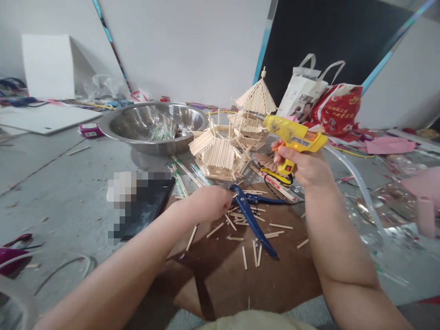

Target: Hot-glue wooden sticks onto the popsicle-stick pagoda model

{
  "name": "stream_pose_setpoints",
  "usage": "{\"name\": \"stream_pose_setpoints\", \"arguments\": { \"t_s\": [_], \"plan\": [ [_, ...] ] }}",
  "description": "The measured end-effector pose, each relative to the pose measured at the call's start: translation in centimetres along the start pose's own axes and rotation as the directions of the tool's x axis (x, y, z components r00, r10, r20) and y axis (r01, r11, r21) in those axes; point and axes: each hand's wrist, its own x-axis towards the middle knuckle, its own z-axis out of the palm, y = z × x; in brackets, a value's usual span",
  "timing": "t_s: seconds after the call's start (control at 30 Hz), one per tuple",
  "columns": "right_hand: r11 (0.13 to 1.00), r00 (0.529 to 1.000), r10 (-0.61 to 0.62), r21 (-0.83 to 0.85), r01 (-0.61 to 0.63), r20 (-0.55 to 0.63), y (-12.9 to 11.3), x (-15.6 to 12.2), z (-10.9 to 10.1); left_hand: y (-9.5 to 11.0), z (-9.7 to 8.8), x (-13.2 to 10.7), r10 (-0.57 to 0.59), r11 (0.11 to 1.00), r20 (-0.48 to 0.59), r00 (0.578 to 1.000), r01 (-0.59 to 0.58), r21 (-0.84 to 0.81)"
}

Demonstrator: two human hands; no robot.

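My right hand is wrapped round the handle of a yellow hot glue gun, fingers at its orange trigger, nozzle pointing left. Low over the loose cut sticks, my left hand is closed; its fingertips face away and whatever they pinch is hidden. Just right of it lies a blue-handled cutter among the sticks on a brown board. Beyond my hands stands a model building of wooden sticks, with a pointed stick roof behind it.
A steel basin holding wrapped chopsticks stands back left. Left of the board is a dark flat panel, partly blurred. A white paper bag and a red bag stand back right. Clear plastic packaging lies at right.
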Motion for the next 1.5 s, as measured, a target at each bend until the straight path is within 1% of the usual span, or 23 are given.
{"name": "stream_pose_setpoints", "arguments": {
  "t_s": [0.07,0.13,0.17,0.2,0.27,0.3,0.37,0.6,0.67,0.73,0.8,0.83,0.9,0.93,0.97,1.03,1.1,1.2,1.27,1.33,1.37,1.43,1.5],
  "plan": [
    [1.000,1.000,-0.004,0.003,0.004,0.003,0.0,0.0,0.0,0.9,0.7,-0.7,0.085,0.996,0.072,0.994,-0.087,0.016],
    [1.000,1.000,-0.004,0.000,0.004,0.002,0.1,0.0,0.1,1.8,1.7,-1.3,0.185,0.983,0.125,0.975,-0.185,-0.014],
    [1.000,1.000,-0.004,-0.002,0.004,0.002,0.1,-0.1,0.1,2.2,2.3,-1.6,0.258,0.966,0.144,0.955,-0.256,-0.036],
    [1.000,1.000,-0.003,-0.005,0.003,0.001,0.1,-0.1,0.1,2.6,2.9,-1.8,0.346,0.938,0.177,0.922,-0.344,-0.040],
    [1.000,1.000,-0.001,-0.009,0.001,0.002,0.2,-0.1,0.2,3.2,4.0,-2.1,0.449,0.888,0.202,0.870,-0.460,0.008],
    [1.000,1.000,0.001,-0.008,-0.001,0.004,0.2,-0.2,0.3,3.4,4.5,-2.1,0.471,0.872,0.213,0.856,-0.489,0.036],
    [1.000,1.000,0.008,-0.005,-0.008,0.005,0.3,-0.2,0.4,3.6,5.1,-2.1,0.477,0.859,0.232,0.848,-0.506,0.082],
    [0.999,0.999,0.051,0.006,-0.051,0.008,0.4,-0.3,0.7,3.8,5.9,-1.9,0.427,0.850,0.273,0.862,-0.485,0.204],
    [0.999,0.999,0.052,0.005,-0.052,0.007,0.4,-0.3,0.8,3.6,5.7,-1.9,0.446,0.852,0.236,0.863,-0.490,0.183],
    [0.998,0.998,0.057,0.012,-0.057,0.002,0.4,-0.3,0.8,3.1,5.0,-1.8,0.439,0.882,0.144,0.887,-0.456,0.118],
    [0.997,0.997,0.070,0.026,-0.070,-0.007,0.3,-0.3,0.9,2.5,3.7,-1.4,0.343,0.939,0.016,0.939,-0.343,-0.004],
    [0.997,0.997,0.076,0.033,-0.076,-0.012,0.4,-0.3,0.9,2.2,3.0,-1.2,0.292,0.950,-0.061,0.954,-0.297,-0.093],
    [0.996,0.996,0.085,0.042,-0.084,-0.007,0.5,-0.3,0.9,1.6,1.7,-0.6,0.170,0.920,-0.206,0.964,-0.230,-0.317],
    [0.995,0.996,0.084,0.045,-0.084,-0.001,0.5,-0.3,1.0,1.3,1.1,-0.2,0.116,0.869,-0.237,0.965,-0.214,-0.446],
    [0.995,0.997,0.082,0.050,-0.082,0.002,0.7,-0.2,1.1,1.2,0.8,0.1,0.056,0.793,-0.230,0.972,-0.183,-0.581],
    [0.995,0.996,0.084,0.059,-0.084,0.000,1.0,-0.2,1.5,1.2,0.5,0.8,-0.044,0.593,-0.168,0.985,-0.110,-0.798],
    [0.993,0.995,0.100,0.056,-0.100,-0.010,1.5,-0.2,1.9,1.5,0.5,1.3,-0.134,0.388,-0.124,0.983,-0.063,-0.920],
    [0.991,0.992,0.126,0.041,-0.126,-0.001,2.3,-0.3,2.6,2.2,0.8,2.1,-0.301,0.155,-0.160,0.940,-0.117,-0.981],
    [0.991,0.991,0.130,0.035,-0.130,0.017,2.8,-0.4,3.0,2.7,0.9,2.5,-0.419,0.056,-0.211,0.883,-0.208,-0.977],
    [0.992,0.992,0.125,0.027,-0.126,0.030,3.3,-0.5,3.3,3.0,1.0,2.9,-0.490,-0.037,-0.236,0.839,-0.290,-0.956],
    [0.993,0.993,0.117,0.026,-0.118,0.032,3.5,-0.6,3.4,3.1,1.0,3.1,-0.503,-0.086,-0.231,0.833,-0.314,-0.945],
    [0.994,0.993,0.103,0.025,-0.105,0.050,3.9,-0.7,3.7,3.2,1.1,3.3,-0.491,-0.182,-0.200,0.848,-0.324,-0.928],
    [0.994,0.991,0.103,0.026,-0.106,0.090,4.2,-0.8,4.0,3.3,1.2,3.4,-0.466,-0.231,-0.185,0.865,-0.321,-0.919]
  ]
}}
